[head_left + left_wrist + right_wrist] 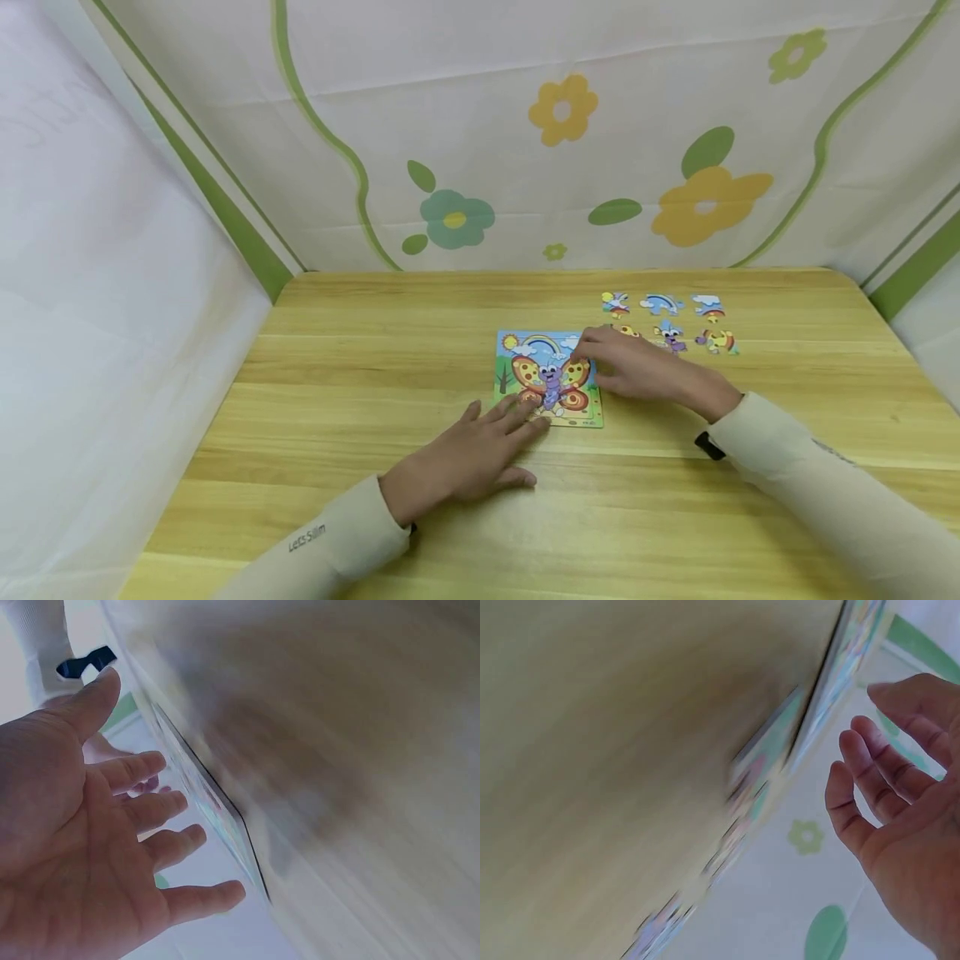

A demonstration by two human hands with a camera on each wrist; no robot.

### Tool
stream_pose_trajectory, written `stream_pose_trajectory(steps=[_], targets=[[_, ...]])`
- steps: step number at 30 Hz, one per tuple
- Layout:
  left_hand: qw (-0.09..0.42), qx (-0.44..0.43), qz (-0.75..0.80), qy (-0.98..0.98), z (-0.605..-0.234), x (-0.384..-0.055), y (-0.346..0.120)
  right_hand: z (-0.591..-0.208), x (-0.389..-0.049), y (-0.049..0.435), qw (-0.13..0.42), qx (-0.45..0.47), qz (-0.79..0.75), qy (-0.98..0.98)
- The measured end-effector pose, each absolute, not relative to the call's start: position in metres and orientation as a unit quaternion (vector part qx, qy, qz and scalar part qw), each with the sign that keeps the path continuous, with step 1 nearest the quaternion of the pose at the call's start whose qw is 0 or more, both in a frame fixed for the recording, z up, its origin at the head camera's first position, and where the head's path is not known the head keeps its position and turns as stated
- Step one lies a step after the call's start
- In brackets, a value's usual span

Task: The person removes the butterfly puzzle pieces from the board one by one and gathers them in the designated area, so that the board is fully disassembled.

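A butterfly jigsaw board [551, 375] lies flat on the table, its picture showing a purple butterfly, a sun and a rainbow. Over its lower left part reaches my left hand [480, 446], fingers spread and nearly straight, thumb out over the wood. The left wrist view shows that hand's palm [82, 847] with nothing in it. My right hand [637, 365] is at the board's upper right edge. Its fingers [877, 765] are loosely bent and the thumb stands apart from them, with nothing between. This hand partly covers one loose puzzle piece [627, 331].
Loose puzzle pieces lie right of the board, among them a rainbow piece [662, 304], a cloud piece [708, 305], a sun piece [617, 303], a purple piece [671, 336] and a wing piece [718, 340]. A flowered cloth [502, 100] hangs behind the wooden table [360, 358].
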State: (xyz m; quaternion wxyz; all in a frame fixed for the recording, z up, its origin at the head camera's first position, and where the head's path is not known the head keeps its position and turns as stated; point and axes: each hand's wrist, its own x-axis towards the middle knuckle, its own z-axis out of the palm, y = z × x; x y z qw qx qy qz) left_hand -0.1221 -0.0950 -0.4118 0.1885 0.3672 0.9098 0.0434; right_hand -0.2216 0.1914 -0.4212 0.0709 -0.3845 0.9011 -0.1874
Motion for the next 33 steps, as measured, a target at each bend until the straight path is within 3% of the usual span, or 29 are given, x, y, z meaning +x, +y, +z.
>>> stream_pose_trajectory(steps=[10,33], targets=[[0.201,0.337,0.056,0.918,-0.407,-0.129,-0.115,-0.418,-0.216,0.160,0.144,-0.410,-0.211,0.876],[0.217,0.329,0.069,0.917,-0.414,-0.127,-0.120,-0.423,-0.212,0.148,0.160,-0.462,-0.202,0.849]])
